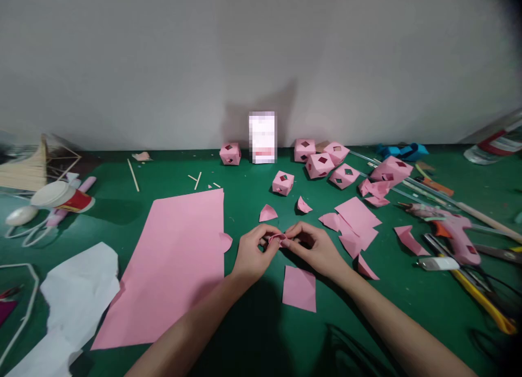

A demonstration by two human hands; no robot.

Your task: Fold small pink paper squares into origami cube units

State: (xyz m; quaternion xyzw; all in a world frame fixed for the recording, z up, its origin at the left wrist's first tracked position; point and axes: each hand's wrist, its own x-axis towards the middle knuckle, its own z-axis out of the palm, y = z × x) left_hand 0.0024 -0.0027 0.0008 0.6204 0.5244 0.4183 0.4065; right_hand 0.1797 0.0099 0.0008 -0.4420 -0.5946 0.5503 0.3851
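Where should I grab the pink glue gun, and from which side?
Take the pink glue gun by its handle, probably from the near side: it lies on its side, handle angled toward you, with the nozzle pointing away to the left.

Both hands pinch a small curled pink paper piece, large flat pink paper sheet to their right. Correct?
Wrong side: the head view shows the large flat pink paper sheet to their left. The left hand and right hand do pinch the small curled pink paper piece.
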